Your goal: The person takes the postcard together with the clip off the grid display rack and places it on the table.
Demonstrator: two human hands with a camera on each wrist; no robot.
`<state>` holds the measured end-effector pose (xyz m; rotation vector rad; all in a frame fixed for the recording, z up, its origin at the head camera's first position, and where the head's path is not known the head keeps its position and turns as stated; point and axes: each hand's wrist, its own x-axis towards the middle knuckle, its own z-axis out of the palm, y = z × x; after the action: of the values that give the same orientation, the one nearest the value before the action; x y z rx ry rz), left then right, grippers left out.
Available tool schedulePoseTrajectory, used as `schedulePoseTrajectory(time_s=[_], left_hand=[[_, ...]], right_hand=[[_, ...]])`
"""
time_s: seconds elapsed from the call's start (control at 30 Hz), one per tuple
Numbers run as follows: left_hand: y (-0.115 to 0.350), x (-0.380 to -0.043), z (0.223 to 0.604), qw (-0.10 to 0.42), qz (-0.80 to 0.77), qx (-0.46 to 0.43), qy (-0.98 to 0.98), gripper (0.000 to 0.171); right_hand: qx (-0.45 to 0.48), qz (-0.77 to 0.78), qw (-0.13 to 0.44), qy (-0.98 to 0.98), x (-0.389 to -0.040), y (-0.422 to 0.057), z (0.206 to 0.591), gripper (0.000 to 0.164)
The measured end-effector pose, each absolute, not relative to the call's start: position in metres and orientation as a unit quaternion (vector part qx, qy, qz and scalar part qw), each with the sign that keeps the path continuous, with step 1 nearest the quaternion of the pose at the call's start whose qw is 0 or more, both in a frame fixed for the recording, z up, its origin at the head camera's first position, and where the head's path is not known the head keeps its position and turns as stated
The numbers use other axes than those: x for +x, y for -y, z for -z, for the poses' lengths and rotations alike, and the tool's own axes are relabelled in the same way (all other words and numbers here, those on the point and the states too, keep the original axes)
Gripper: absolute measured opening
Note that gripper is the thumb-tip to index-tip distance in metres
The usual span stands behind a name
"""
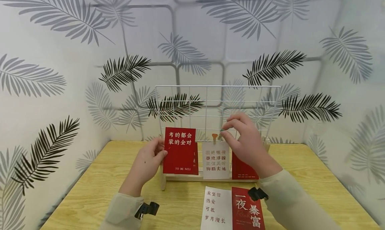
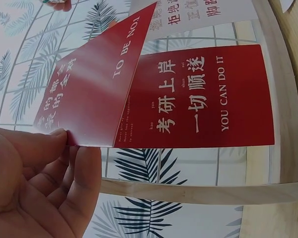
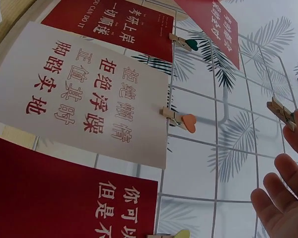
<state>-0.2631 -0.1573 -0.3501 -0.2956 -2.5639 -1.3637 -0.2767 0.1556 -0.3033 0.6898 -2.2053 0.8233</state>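
My left hand [image 1: 147, 163] pinches a red card [image 1: 179, 156] with white lettering by its left edge, between thumb and fingers. It is held up in front of the white wire grid [image 1: 218, 86], tilted in the left wrist view and overlapping another red card [image 2: 208, 99] clipped there. Between the thumb and fingertips of my right hand [image 1: 246, 139] is a small wooden clothespin [image 3: 282, 113], raised before the grid. Below it, a white card [image 3: 84, 94] hangs from a clothespin with an orange heart [image 3: 188, 123]. Part of a further red card [image 1: 243, 168] shows under my right forearm.
On the wooden table [image 1: 93, 183], a white card [image 1: 218, 206] and a red card [image 1: 245, 213] lie side by side before the grid. The grid stands in a wooden base [image 1: 186, 178]. A leaf-patterned wall [image 1: 192, 32] rises close behind.
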Motion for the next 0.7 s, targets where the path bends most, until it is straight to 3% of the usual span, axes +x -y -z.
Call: schedulePoseTrajectory(time_s=[0.7], left_hand=[[0.157, -0.260, 0.383, 0.067, 0.467, -0.111, 0.875, 0.022]], right_hand=[[0.176, -0.330, 0.301, 0.877, -0.262, -0.232, 0.364, 0.004]])
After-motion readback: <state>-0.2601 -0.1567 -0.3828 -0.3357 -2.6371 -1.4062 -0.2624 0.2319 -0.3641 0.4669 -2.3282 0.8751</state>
